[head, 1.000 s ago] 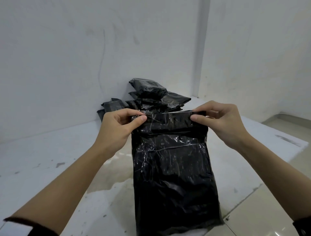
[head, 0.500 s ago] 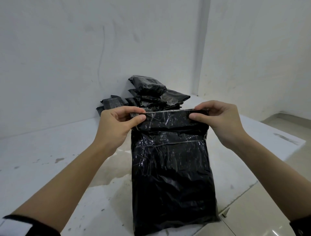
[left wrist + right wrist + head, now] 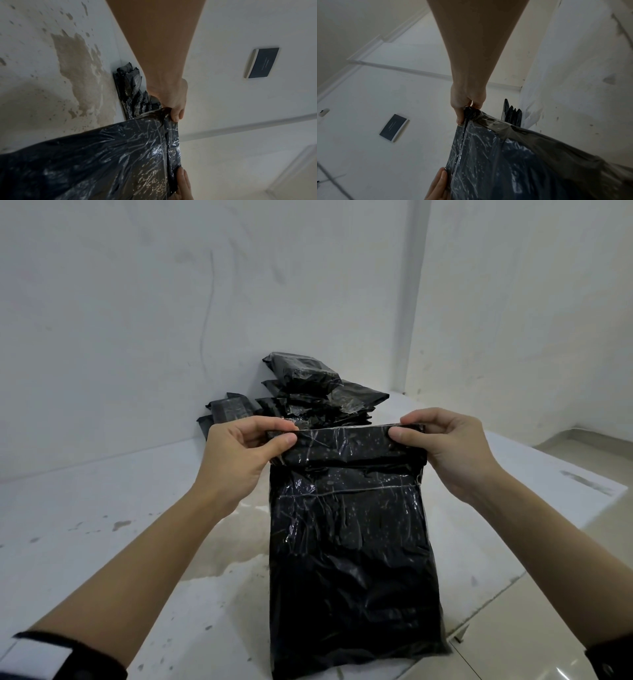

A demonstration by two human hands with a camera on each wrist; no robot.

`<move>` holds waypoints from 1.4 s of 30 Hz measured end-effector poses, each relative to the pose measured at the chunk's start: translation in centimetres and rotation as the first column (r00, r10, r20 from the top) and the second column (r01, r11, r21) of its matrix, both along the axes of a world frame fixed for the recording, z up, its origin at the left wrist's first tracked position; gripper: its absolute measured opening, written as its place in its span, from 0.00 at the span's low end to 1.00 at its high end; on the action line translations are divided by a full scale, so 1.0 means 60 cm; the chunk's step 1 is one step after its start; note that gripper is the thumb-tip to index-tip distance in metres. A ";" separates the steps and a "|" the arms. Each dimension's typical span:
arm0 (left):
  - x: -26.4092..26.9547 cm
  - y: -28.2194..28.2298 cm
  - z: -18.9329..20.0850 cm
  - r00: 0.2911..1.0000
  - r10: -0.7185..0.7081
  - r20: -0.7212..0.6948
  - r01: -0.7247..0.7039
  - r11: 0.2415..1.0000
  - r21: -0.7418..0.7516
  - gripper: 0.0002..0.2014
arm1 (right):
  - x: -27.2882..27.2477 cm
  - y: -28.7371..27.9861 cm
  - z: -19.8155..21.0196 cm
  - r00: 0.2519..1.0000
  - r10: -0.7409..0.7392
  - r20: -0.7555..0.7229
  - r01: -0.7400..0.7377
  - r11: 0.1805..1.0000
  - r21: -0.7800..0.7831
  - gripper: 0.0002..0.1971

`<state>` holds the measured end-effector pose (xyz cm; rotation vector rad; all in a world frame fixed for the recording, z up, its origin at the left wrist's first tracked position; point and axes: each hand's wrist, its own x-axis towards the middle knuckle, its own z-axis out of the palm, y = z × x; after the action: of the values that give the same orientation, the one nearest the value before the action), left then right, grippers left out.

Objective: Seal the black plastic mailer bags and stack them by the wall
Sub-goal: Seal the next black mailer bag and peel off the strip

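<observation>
Black mailer bag (image 3: 349, 542) held upright by its folded top edge, both hands pinching it.

The bag stands on the white stained surface (image 3: 102, 542), its shiny flap folded over at the top. The left hand (image 3: 236, 460) pinches the left corner between thumb and fingers; the right hand (image 3: 445, 450) pinches the right corner the same way. Just behind it, a pile of sealed black bags (image 3: 308, 392) lies against the white wall (image 3: 137, 337), near the corner.
</observation>
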<state>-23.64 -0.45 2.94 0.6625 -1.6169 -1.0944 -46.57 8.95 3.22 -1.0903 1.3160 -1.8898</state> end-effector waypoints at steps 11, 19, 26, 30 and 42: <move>0.019 -0.030 0.017 0.922 0.142 0.360 -0.117 0.989 -0.091 0.07 | -0.014 -0.014 0.011 0.979 0.010 -0.206 0.059 0.944 0.326 0.06; -0.002 -0.033 0.021 0.971 0.122 0.208 -0.177 0.946 0.272 0.07 | 0.001 -0.035 0.018 0.992 -0.018 0.123 -0.034 0.910 0.414 0.05; -0.005 -0.027 -0.024 0.977 0.125 0.175 -0.199 0.831 0.520 0.06 | 0.018 -0.047 -0.031 0.981 -0.097 0.167 0.003 0.872 0.490 0.05; -0.005 -0.025 -0.057 0.968 0.109 0.225 -0.227 0.759 0.610 0.06 | 0.026 -0.046 -0.064 0.986 -0.129 0.103 0.052 0.833 0.550 0.05; -0.019 -0.021 -0.103 0.979 0.039 0.202 -0.175 0.674 0.718 0.08 | 0.027 -0.041 -0.099 0.984 -0.177 0.010 0.141 0.813 0.565 0.08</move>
<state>-24.81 -1.72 -3.26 1.4002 -1.2008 -1.6490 -44.94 6.52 -2.70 -0.6205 1.8192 -1.4641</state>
